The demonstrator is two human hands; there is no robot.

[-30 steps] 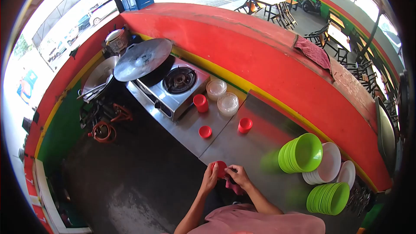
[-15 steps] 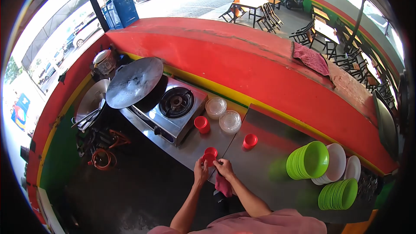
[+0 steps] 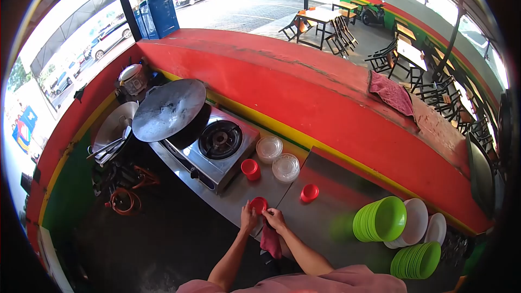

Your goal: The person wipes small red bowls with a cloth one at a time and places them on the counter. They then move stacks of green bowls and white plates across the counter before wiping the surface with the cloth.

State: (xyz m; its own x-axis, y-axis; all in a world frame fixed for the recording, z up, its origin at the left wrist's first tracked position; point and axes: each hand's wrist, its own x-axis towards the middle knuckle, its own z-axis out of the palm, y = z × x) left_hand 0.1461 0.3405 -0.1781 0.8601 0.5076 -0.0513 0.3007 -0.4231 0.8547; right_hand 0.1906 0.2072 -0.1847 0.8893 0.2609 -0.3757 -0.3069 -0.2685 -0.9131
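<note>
At the front edge of the steel counter, my left hand [image 3: 249, 218] is closed on the side of a small red plastic cup [image 3: 259, 204]. My right hand [image 3: 275, 220] has its fingers bent against the cup's near right side. A dark red cloth [image 3: 270, 242] hangs below the right hand and seems gripped in it; the lower fingers are hidden. Two more red cups stand beyond the hands: one cup [image 3: 251, 170] beside the stove and another cup [image 3: 309, 193] to the right. Two clear plastic bowls [image 3: 285, 168] sit between them.
A gas stove [image 3: 221, 141] with a large wok [image 3: 170, 109] leaning over it stands to the left. Green plates [image 3: 389, 218] and white plates [image 3: 415, 222] are stacked at the right. A red wall [image 3: 304, 106] runs behind the counter, with a cloth [image 3: 392, 93] on its ledge.
Both hands and the cup have shifted slightly. A second red rim that showed just beyond the held cup can no longer be made out. The whole view has tilted a little.
</note>
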